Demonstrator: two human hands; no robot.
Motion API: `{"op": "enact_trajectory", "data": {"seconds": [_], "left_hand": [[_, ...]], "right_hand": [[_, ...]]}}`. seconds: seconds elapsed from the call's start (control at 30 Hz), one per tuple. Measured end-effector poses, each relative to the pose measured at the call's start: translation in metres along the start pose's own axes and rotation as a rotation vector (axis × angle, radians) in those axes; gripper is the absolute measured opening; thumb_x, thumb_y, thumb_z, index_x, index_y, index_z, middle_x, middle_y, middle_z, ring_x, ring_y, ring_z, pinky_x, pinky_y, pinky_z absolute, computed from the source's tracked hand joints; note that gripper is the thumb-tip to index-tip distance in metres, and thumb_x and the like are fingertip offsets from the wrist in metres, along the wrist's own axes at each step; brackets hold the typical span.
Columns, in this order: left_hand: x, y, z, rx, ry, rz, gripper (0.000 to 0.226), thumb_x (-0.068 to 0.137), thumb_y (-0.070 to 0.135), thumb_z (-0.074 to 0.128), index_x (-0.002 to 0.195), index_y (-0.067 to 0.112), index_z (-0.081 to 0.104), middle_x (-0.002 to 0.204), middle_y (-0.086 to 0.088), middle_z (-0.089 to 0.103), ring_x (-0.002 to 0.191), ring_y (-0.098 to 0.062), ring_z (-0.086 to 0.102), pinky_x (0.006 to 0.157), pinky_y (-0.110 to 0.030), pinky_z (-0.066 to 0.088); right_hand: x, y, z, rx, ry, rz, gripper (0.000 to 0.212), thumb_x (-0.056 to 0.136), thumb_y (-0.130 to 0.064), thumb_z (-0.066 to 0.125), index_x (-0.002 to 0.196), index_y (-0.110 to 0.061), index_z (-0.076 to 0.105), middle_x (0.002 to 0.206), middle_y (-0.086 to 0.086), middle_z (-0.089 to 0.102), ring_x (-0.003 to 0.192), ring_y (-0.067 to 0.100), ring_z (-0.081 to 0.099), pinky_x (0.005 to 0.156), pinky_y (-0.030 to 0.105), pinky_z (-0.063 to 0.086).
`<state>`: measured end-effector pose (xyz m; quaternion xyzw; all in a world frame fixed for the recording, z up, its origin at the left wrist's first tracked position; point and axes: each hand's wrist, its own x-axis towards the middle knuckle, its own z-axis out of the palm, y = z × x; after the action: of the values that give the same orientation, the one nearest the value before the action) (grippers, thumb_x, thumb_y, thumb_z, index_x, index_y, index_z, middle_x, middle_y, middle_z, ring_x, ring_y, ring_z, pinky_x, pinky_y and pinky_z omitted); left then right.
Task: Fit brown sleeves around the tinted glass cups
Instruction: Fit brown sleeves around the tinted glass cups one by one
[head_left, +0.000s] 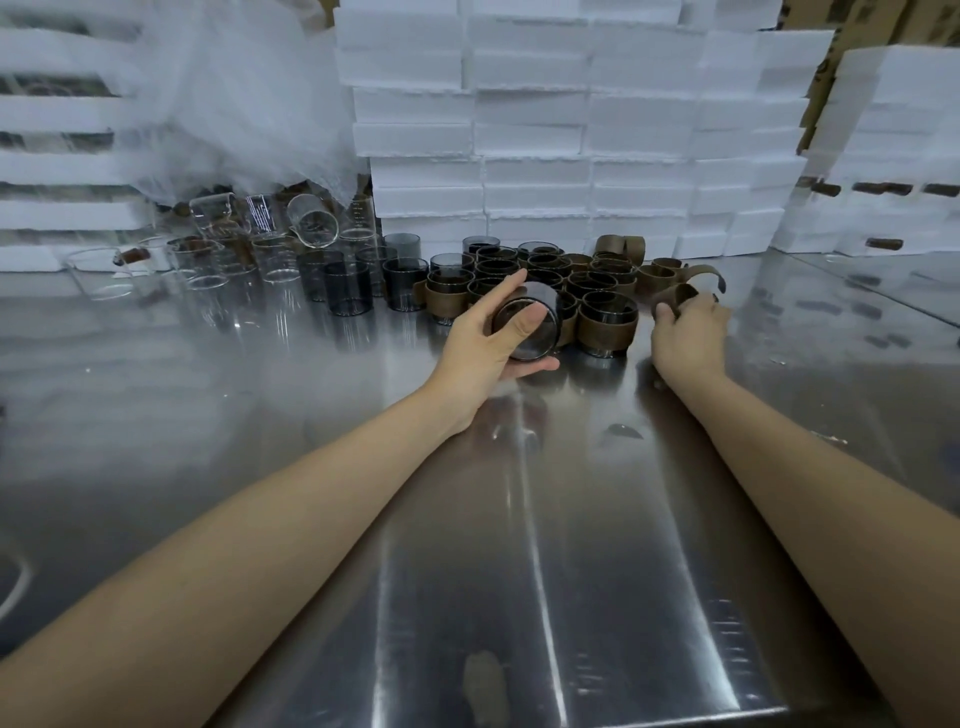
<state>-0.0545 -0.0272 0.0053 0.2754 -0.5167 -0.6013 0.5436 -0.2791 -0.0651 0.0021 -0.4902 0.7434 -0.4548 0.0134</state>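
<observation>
Head camera looks down on our two bare forearms reaching out over a brushed steel table (623, 571), smooth and streaked with long bright reflections. Our left hand (483, 343) grips a tinted glass cup (535, 345), a short dark cylinder lifted off the table and tipped on its side so that one round end faces us; the thumb lies across that end and the fingers wrap round the wall behind. Our right hand (688, 332), well apart from the left, curls its fingers round a brown sleeve (680, 296), a soft matte band with a loose curling tail that rests on the table. Between the hands and just beyond them stands a cluster of sleeved cups (608, 322), upright and packed so close that they touch, each with a brown band hugging its smoky wall. Behind that cluster lies a heap of loose sleeves (621, 247), empty loops and curved straps. To the left of the cluster stand bare tinted cups (405, 283), upright, grey and glossy. Farther left sit clear glass vessels (311, 221), thin-walled, some upright and one tipped over. Crinkled translucent plastic wrap (234, 104) hangs over them. At the back rise stacks of white foam blocks (535, 140), flat, rectangular and rough-edged, like a wall.
</observation>
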Motion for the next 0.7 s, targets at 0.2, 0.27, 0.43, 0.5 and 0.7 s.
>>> {"op": "enact_trajectory", "data": {"seconds": [0.2, 0.27, 0.43, 0.5, 0.7], "left_hand": [[-0.007, 0.004, -0.001, 0.099, 0.066, 0.062, 0.056, 0.078, 0.028, 0.077, 0.132, 0.022, 0.061, 0.144, 0.002, 0.048, 0.101, -0.013, 0.069, 0.065, -0.035, 0.062], [-0.009, 0.004, 0.000, 0.140, 0.065, 0.069, 0.055, 0.077, 0.031, 0.077, 0.129, 0.025, 0.062, 0.137, 0.008, 0.052, 0.095, -0.021, 0.072, 0.064, -0.033, 0.062], [-0.011, 0.006, 0.001, 0.217, 0.103, 0.091, 0.049, 0.085, 0.025, 0.075, 0.132, 0.022, 0.061, 0.119, 0.014, 0.057, 0.083, -0.013, 0.074, 0.061, -0.034, 0.062], [-0.011, 0.007, 0.002, 0.221, 0.108, 0.092, 0.050, 0.086, 0.022, 0.074, 0.134, 0.020, 0.060, 0.121, 0.013, 0.056, 0.089, -0.005, 0.072, 0.062, -0.033, 0.061], [-0.012, 0.006, 0.003, 0.222, 0.077, 0.100, 0.049, 0.096, 0.011, 0.061, 0.143, 0.013, 0.048, 0.139, -0.008, 0.052, 0.084, -0.023, 0.074, 0.067, -0.026, 0.060]], "right_hand": [[-0.036, -0.028, -0.027, 0.512, 0.175, -0.245, 0.032, 0.086, -0.025, 0.066, 0.108, -0.016, 0.045, 0.125, 0.010, 0.042, 0.093, 0.005, 0.056, 0.088, 0.016, 0.047], [-0.043, -0.044, -0.032, 0.563, 0.063, -0.389, 0.055, 0.081, -0.024, 0.069, 0.125, -0.026, 0.036, 0.126, 0.007, 0.042, 0.105, 0.018, 0.057, 0.092, 0.034, 0.051], [-0.060, -0.067, -0.026, 0.388, -0.033, -0.725, 0.052, 0.077, -0.037, 0.071, 0.122, -0.017, 0.055, 0.110, -0.001, 0.038, 0.097, 0.008, 0.048, 0.090, 0.013, 0.042], [-0.061, -0.068, -0.026, 0.390, 0.005, -0.708, 0.050, 0.074, -0.045, 0.070, 0.108, -0.012, 0.056, 0.105, -0.003, 0.041, 0.091, 0.003, 0.046, 0.082, 0.006, 0.038], [-0.059, -0.063, -0.028, 0.453, -0.200, -0.536, 0.040, 0.080, -0.049, 0.070, 0.100, -0.025, 0.046, 0.090, -0.010, 0.056, 0.084, 0.005, 0.055, 0.074, 0.014, 0.043]]}}
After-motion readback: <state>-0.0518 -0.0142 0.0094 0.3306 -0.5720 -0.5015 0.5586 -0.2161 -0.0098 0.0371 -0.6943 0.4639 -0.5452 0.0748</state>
